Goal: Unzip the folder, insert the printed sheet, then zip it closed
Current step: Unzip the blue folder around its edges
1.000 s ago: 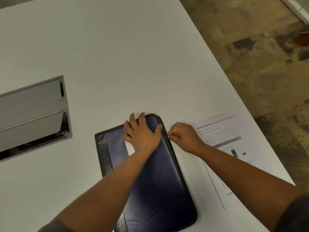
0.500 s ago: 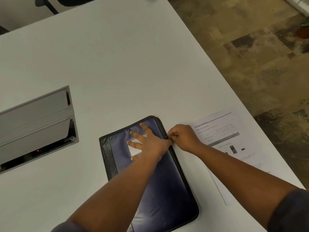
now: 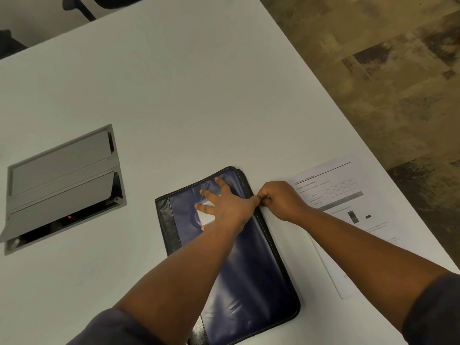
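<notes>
A dark blue zip folder [image 3: 251,270] with a black spine lies closed on the white table [image 3: 199,108]. My left hand [image 3: 224,207] presses flat on its upper cover, fingers spread. My right hand [image 3: 281,202] pinches the zipper pull at the folder's right edge near the top corner; the pull itself is hidden by the fingers. The printed sheet [image 3: 348,220], with a table and a small chart, lies flat just right of the folder, partly under my right forearm.
A grey cable hatch [image 3: 62,180] is set into the table at the left, its lid propped open with a red light inside. The table edge runs diagonally on the right over patterned floor. A chair base [image 3: 82,6] shows at the top left.
My left hand has turned and slid leftward, fingers now spread across the cover. My right hand stays pinched at the zipper near the top right corner. The view has tilted up slightly.
</notes>
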A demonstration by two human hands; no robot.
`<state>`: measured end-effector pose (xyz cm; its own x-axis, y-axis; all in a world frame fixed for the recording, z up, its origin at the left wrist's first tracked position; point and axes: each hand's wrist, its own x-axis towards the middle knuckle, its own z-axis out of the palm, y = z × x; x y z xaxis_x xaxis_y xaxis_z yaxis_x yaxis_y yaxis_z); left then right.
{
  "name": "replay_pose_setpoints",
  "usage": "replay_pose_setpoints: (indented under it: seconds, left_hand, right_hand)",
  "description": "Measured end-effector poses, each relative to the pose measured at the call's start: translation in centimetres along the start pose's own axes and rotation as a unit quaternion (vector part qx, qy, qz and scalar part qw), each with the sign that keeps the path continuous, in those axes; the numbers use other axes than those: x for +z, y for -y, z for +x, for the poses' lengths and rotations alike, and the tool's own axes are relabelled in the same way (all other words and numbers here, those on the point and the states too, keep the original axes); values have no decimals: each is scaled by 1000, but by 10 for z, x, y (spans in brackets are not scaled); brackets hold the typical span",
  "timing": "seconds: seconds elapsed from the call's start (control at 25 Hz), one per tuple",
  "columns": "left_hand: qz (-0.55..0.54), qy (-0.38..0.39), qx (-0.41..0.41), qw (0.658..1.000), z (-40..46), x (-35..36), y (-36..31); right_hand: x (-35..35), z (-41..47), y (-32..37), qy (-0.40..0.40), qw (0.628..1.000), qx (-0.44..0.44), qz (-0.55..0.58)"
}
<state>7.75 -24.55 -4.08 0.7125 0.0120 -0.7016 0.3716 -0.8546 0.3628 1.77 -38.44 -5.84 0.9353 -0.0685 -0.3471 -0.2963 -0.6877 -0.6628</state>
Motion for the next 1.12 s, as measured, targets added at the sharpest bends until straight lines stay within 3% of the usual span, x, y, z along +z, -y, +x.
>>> replay_pose_setpoints:
  seconds: [0.28,0.44,0.72,0.92,1.12]
  left_hand:
    - [25,-6,1,1000,1,2,2]
    - [61,-11,1,998,1,3,2]
    - [120,-31,2,992,2,5,1]
    - [139,-38,5,989,-6,4,-2]
    - [188,-28,76,979,-41,12,24]
  right_hand:
    - [14,-57,-10,91,993,-21,-69]
    - [25,-105,-15,74,992,-49,-84]
    - [46,-172,-23,114,990,6,-82]
    - [57,-187,-21,67,995,31,-62]
    - [64,-189,-25,31,998,27,-42]
